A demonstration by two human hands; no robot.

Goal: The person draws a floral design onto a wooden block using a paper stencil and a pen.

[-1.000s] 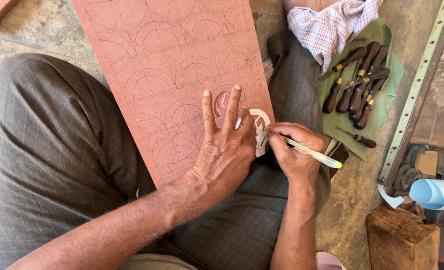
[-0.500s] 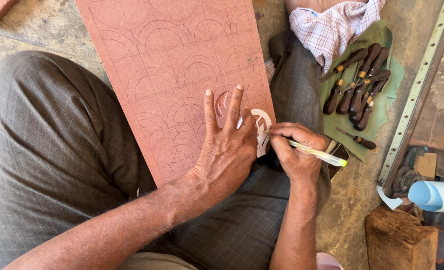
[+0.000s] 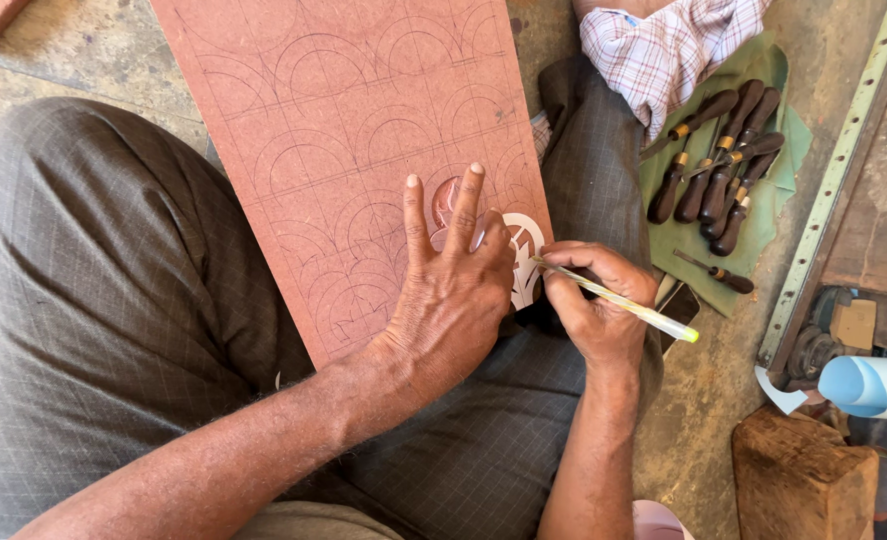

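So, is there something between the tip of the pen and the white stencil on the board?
Nothing visible does. The right hand holds the pen, whose tip meets the white stencil at its right edge. The left hand presses the stencil onto the reddish board, left of the tip.

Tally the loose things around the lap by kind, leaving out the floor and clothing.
Reddish board with drawn arcs: 1
White cut-out stencil: 1
Pen, held in the right hand: 1
Dark-handled carving tools on the green cloth: about 8, overlapping
Checked cloth: 1
Wooden block: 1
Pale blue roll: 1
Total: about 15
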